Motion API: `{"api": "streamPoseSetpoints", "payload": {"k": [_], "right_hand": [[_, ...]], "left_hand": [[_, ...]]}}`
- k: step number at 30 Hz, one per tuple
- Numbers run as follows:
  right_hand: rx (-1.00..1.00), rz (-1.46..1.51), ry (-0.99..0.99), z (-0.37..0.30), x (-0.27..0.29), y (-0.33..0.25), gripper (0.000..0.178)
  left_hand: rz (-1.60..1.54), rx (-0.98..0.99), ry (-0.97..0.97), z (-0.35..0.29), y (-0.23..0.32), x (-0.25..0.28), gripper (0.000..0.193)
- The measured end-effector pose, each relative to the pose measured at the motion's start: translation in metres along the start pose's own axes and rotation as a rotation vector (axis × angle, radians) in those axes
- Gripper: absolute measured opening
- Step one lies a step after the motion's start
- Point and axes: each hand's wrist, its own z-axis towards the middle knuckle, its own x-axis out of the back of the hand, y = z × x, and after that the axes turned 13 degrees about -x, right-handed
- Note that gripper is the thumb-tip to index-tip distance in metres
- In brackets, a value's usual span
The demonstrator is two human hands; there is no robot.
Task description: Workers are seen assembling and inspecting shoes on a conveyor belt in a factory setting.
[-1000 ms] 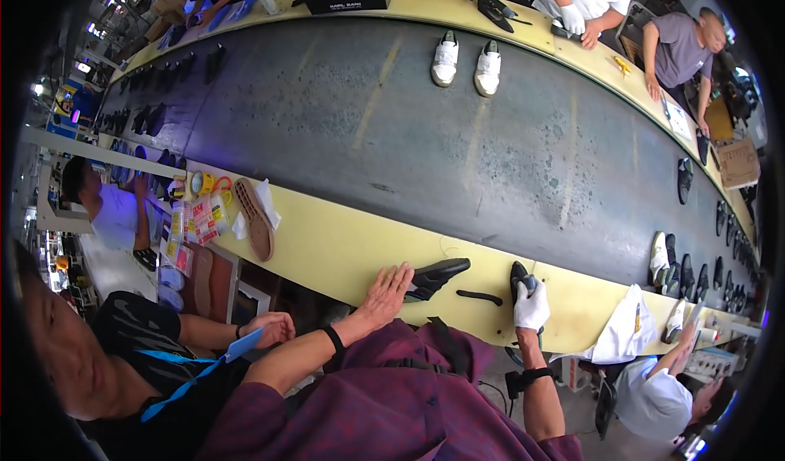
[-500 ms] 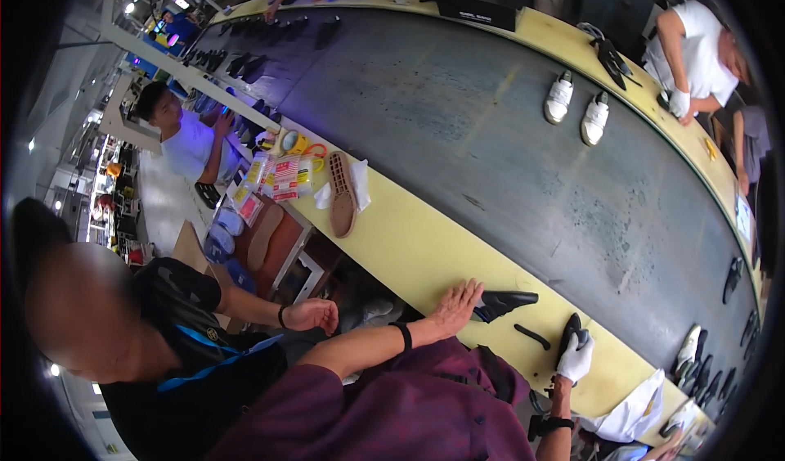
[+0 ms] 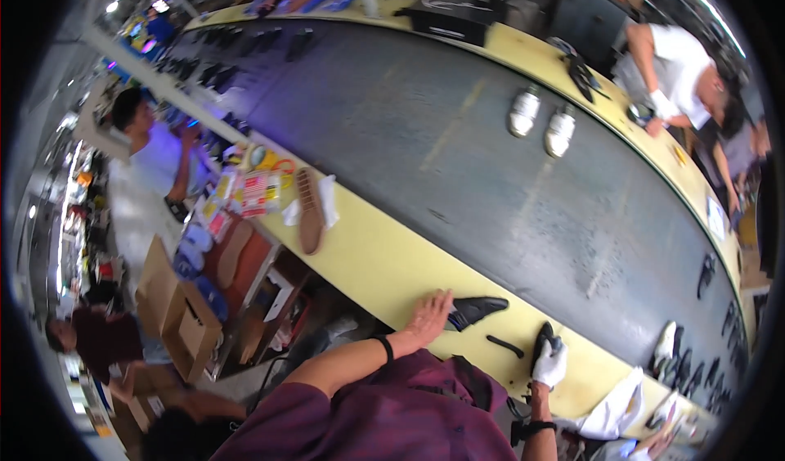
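Note:
My bare left hand (image 3: 428, 318) lies with its fingers stretched out at the heel end of a black shoe (image 3: 481, 310), on the yellow bench top (image 3: 360, 256). The shoe rests on its side or tilted, toe pointing right; I cannot tell which. My right hand (image 3: 550, 366), in a white glove, is closed at a second black shoe (image 3: 542, 338). Something small and greyish shows at its fingertips, too blurred to name. Between the two shoes lies a thin, curved black strip (image 3: 505, 346).
Beyond the bench runs a wide grey belt (image 3: 392, 117) carrying a pair of white shoes (image 3: 560, 131). A brown sole (image 3: 308, 215) and plastic packets (image 3: 260, 193) lie to the left. White cloth (image 3: 613, 408) sits at the right. Co-workers stand around; an open cardboard box (image 3: 176, 322) is at left.
The view has turned, shifting the scene leftward. The person with a blue lanyard close at my left has dropped mostly out of view, uncovering the box. My hands stay by the same shoes.

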Motion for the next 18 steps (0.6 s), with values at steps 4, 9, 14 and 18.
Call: {"api": "streamPoseSetpoints", "payload": {"k": [4,9,14,18], "right_hand": [[-0.026,-0.105,-0.027,-0.003,0.012,-0.009,0.029],[-0.232,-0.005,-0.107,-0.01,0.026,-0.039,0.026],[-0.078,-0.034,0.004,-0.006,0.022,-0.026,0.033],[-0.139,-0.011,-0.037,-0.004,0.025,-0.028,0.034]], "left_hand": [[-0.027,-0.021,0.067,0.009,-0.013,0.015,0.062],[0.037,0.013,-0.278,0.027,-0.021,0.033,0.11],[-0.048,-0.021,-0.349,0.062,-0.032,0.08,0.103],[-0.172,-0.125,-0.202,0.07,-0.026,0.059,0.097]]}}
